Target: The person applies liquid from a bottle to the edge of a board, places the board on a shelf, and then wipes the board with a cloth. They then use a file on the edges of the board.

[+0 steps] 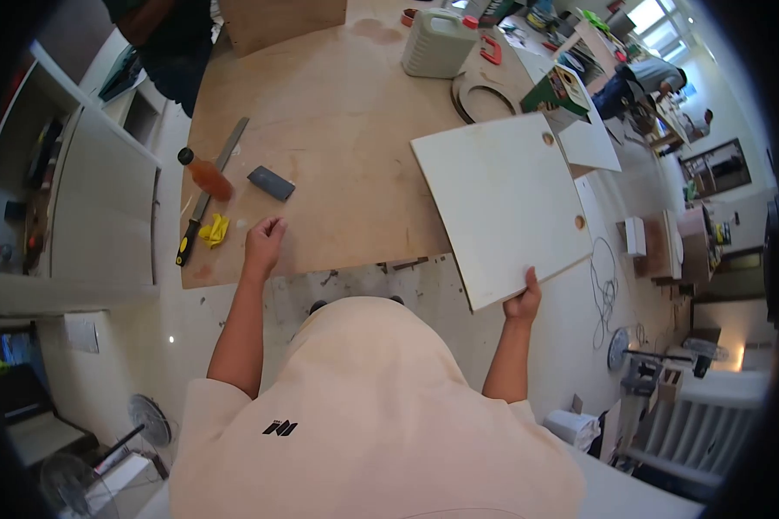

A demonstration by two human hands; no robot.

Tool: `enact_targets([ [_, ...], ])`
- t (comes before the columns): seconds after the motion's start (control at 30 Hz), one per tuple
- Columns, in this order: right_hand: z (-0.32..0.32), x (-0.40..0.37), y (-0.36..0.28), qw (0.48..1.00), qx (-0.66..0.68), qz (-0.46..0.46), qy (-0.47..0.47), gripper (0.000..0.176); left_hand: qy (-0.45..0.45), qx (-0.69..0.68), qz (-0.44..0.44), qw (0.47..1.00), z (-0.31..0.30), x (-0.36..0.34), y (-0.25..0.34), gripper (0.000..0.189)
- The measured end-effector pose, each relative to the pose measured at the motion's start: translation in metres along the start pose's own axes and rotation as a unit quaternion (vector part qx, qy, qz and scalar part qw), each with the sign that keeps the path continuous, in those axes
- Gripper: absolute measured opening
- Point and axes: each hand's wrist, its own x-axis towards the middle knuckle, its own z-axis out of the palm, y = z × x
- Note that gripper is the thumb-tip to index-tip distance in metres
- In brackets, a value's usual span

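Note:
My right hand point(523, 300) grips the near edge of a white cabinet door point(502, 203), thumb on top. Two round hinge holes show along the door's right side, and it rests partly over the table's right edge. Over the table's front edge, my left hand point(266, 246) is closed with curled fingers; whatever is in it, if anything, is hidden. Just beyond that hand lies a dark grey sanding block point(271, 183). To its left are a crumpled yellow cloth or paper point(215, 230), an orange-brown bottle with a black cap point(206, 176), and a long flat file with a black-yellow handle point(214, 188).
The wooden table point(337, 164) carries a pale jerrycan point(439, 43) with a red cap, a coil of edge banding point(483, 102) and a green box point(556, 93). A person point(169, 43) stands at the far left. Cables point(604, 290) lie on the floor at right.

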Motion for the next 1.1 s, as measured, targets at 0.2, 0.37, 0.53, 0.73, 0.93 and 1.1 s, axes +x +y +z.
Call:
enact_targets([
  [0.2, 0.022, 0.0, -0.008, 0.995, -0.044, 0.044, -0.074, 0.053, -0.205, -0.157, -0.006, 0.966, -0.005, 0.012, 0.067, 0.057],
  [0.37, 0.041, 0.03, 0.03, 0.976, -0.118, 0.139, -0.123, 0.049, -0.36, -0.227, -0.054, 0.903, 0.005, 0.003, 0.073, 0.051],
  [0.53, 0.047, 0.076, 0.058, 0.947, -0.199, 0.199, -0.155, 0.052, -0.235, -0.101, -0.007, 0.967, 0.028, -0.041, 0.016, 0.051],
  [0.73, 0.039, 0.139, 0.07, 0.922, -0.25, 0.256, -0.151, 0.053, -0.107, -0.152, -0.027, 0.982, 0.064, -0.073, -0.009, 0.062],
  [0.93, 0.065, 0.175, 0.069, 0.872, -0.436, 0.201, -0.095, 0.056, -0.073, -0.015, -0.058, 0.996, 0.075, -0.085, 0.007, 0.057],
  [1.1, 0.051, 0.199, 0.08, 0.862, -0.457, 0.169, -0.144, 0.056, -0.093, -0.073, -0.072, 0.99, 0.075, -0.078, -0.002, 0.055],
])
